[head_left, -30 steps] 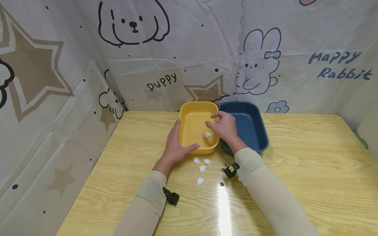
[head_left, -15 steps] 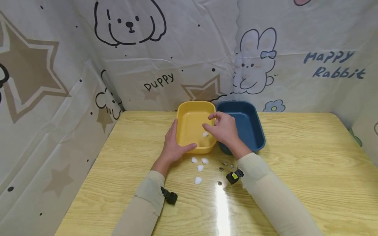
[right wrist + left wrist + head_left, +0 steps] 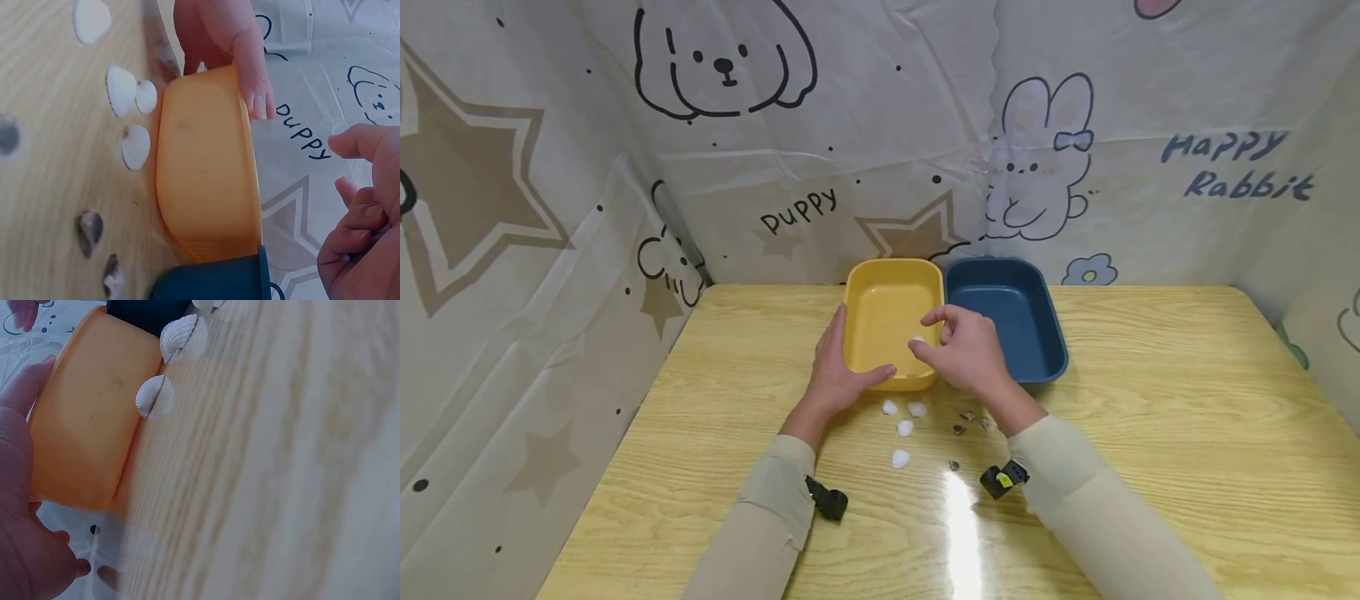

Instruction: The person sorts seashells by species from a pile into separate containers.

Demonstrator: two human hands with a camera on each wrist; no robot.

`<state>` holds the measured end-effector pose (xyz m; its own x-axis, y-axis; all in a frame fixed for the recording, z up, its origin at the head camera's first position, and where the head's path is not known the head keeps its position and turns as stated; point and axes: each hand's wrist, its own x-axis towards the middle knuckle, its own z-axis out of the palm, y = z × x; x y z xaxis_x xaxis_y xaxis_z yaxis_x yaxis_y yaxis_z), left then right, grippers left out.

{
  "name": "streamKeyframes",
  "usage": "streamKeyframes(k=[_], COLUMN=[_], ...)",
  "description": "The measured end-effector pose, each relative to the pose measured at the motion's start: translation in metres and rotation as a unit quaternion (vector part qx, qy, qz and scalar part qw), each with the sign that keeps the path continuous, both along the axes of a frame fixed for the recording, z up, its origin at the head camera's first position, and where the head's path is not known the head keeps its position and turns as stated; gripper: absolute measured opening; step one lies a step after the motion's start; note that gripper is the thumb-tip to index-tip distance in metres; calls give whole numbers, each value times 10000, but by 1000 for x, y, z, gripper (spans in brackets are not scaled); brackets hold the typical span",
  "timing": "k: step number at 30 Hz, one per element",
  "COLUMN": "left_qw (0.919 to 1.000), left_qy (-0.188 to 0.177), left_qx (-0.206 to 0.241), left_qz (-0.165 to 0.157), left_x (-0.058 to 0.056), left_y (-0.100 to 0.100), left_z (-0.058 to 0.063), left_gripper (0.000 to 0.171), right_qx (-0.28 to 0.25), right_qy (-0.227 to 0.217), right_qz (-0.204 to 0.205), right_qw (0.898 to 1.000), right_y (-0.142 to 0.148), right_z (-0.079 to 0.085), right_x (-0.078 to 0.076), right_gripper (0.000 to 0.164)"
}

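Observation:
My left hand (image 3: 838, 371) holds the near left corner of a yellow bin (image 3: 891, 265), its thumb over the near rim and its fingers along the left side. In the left wrist view the same hand lies against the bin's outer wall (image 3: 94, 425). Over the bin's right side is my right hand (image 3: 966, 346), thumb and index finger apart with nothing between them, the other fingers curled in. A white seashell (image 3: 919, 339) inside the bin shows just above the right thumb tip, partly covered by it. A blue bin (image 3: 1052, 333) stands against the yellow one.
Several white seashells (image 3: 900, 458) lie on the wooden table (image 3: 760, 367) before the yellow bin. Small dark shells (image 3: 958, 429) are scattered to their right, near the right wrist's camera (image 3: 996, 481). A printed cloth (image 3: 737, 158) hangs behind the table.
My right hand has drawn slightly back toward me, its thumb now overlapping the seashell in the bin. The left hand keeps its hold. The head view has shifted slightly.

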<state>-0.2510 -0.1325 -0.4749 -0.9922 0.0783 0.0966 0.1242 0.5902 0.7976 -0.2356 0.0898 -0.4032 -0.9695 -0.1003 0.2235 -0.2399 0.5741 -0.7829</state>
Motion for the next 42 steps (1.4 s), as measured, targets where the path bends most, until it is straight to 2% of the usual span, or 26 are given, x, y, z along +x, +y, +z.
streamKeyframes(k=[15, 20, 29, 42], left_qw=[10000, 10000, 10000, 10000], left_qy=[64, 76, 18, 22], left_qx=[0, 25, 71, 77], left_qz=[35, 13, 43, 35], left_x=[0, -1, -1, 0], left_y=[-2, -2, -1, 0], left_z=[-2, -1, -3, -2], left_gripper=[126, 127, 127, 127], right_qx=[-45, -56, -107, 136], right_qy=[-34, -37, -311, -475], right_qz=[312, 457, 683, 875], right_qw=[9995, 9989, 9971, 9949], right_y=[-6, -6, -5, 0], right_z=[-15, -20, -29, -47], right_x=[24, 27, 36, 46], right_gripper=[27, 24, 27, 30])
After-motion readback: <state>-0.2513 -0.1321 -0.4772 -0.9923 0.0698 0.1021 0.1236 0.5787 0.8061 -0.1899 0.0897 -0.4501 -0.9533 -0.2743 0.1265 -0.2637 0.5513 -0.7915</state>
